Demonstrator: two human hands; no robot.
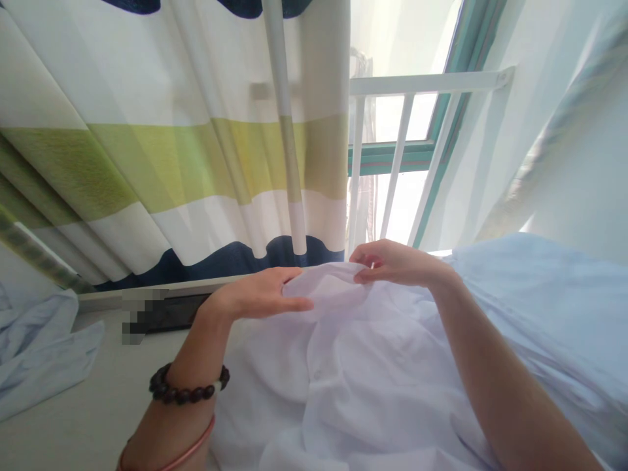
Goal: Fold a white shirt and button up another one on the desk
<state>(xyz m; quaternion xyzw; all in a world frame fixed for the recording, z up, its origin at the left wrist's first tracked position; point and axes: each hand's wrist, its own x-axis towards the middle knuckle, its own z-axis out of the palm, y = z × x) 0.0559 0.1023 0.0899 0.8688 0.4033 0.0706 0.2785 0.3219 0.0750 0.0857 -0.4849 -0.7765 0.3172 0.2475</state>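
A white shirt (338,366) lies rumpled in front of me, with what looks like a button on the fold down its middle. My left hand (262,294) holds the far edge of the cloth between thumb and fingers. A dark beaded bracelet and a reddish bangle are on that arm. Opposite it, my right hand (387,263) pinches the same edge, thumb against curled fingers. The fabric between the two hands is slightly lifted. Folds hide the shirt's full shape.
A flat dark object (176,313), partly blurred out, lies left of my left wrist. Pale crumpled cloth (44,347) is at far left, light-blue fabric (549,301) at right. A striped curtain (196,157) hangs behind white railing (426,84), near a green-framed window (392,157).
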